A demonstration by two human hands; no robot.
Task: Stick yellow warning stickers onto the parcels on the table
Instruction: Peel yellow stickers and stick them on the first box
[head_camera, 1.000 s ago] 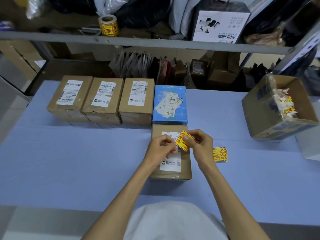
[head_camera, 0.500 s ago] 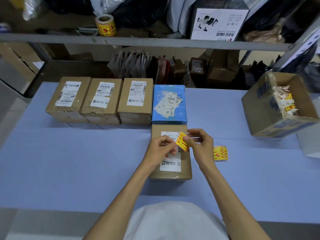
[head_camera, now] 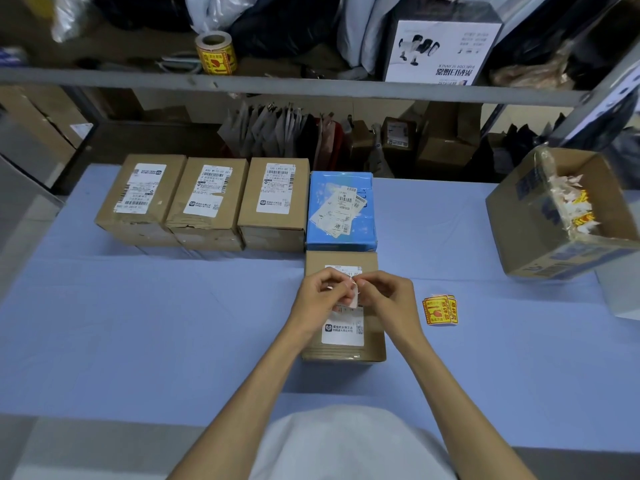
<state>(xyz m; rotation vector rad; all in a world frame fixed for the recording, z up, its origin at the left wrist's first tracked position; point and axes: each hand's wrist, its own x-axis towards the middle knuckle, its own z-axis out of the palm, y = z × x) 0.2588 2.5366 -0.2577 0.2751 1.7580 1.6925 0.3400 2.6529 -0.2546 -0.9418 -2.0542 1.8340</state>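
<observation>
The grip of both hands is closed on one small sticker (head_camera: 354,299), pale back showing; left hand (head_camera: 320,301) and right hand (head_camera: 389,296) are equally near. Directly beneath lies the brown cardboard parcel (head_camera: 372,263), long axis pointing away. Spare yellow stickers (head_camera: 440,310) lie rightward on the blue table (head_camera: 138,323).

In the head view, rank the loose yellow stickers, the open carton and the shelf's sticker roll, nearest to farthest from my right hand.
1. Loose yellow stickers, just right of the right hand.
2. Open carton, far right.
3. Sticker roll, up on the shelf.
</observation>
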